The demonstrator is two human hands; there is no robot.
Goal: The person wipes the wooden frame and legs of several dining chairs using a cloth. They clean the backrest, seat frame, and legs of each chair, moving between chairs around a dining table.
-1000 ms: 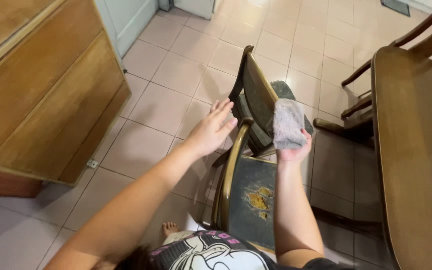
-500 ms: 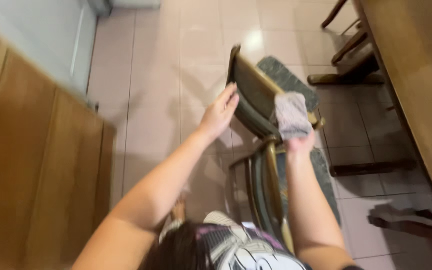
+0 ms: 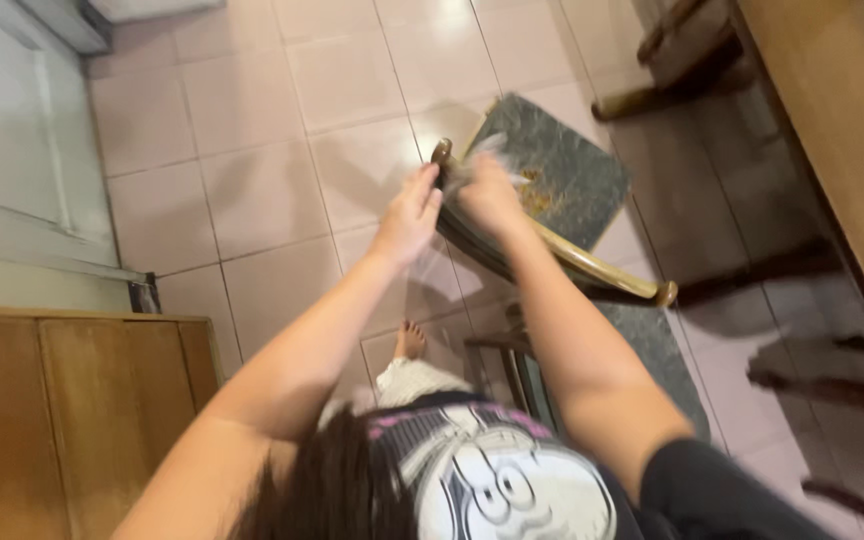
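Centrally in the frame, right hand clenches a blurred grey cloth against the chair top rail; left hand seemingly grips that rail, fingers curled.

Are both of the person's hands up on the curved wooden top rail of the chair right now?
Yes, the left hand and the right hand both rest on the curved wooden top rail at its far end.
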